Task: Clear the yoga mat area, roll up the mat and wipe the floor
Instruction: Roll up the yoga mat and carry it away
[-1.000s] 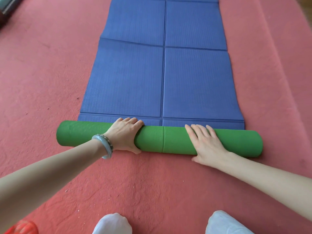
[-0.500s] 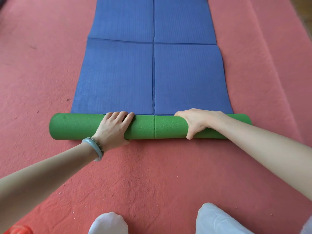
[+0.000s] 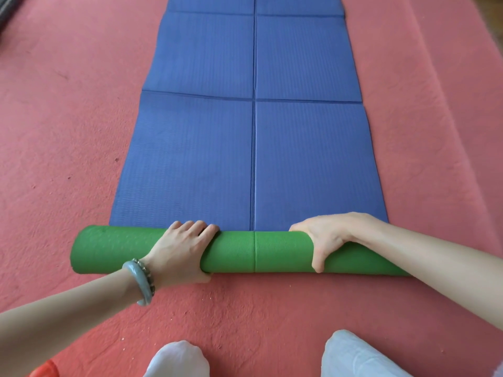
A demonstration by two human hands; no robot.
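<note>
Head view: blue ribbed foam yoga mat, green underside, lies on the red textured carpet, near end rolled into a green tube. Left hand and right hand both wrap the roll, well apart.

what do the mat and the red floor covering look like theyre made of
The yoga mat looks like soft foam, probably PVC or TPE: matte, with a fine ribbed blue top, a green underside on the rolled part, and pressed fold creases. The red floor covering looks like thin felt or low-pile carpet: dull, fuzzy, wrinkled, with specks of lint.
</note>
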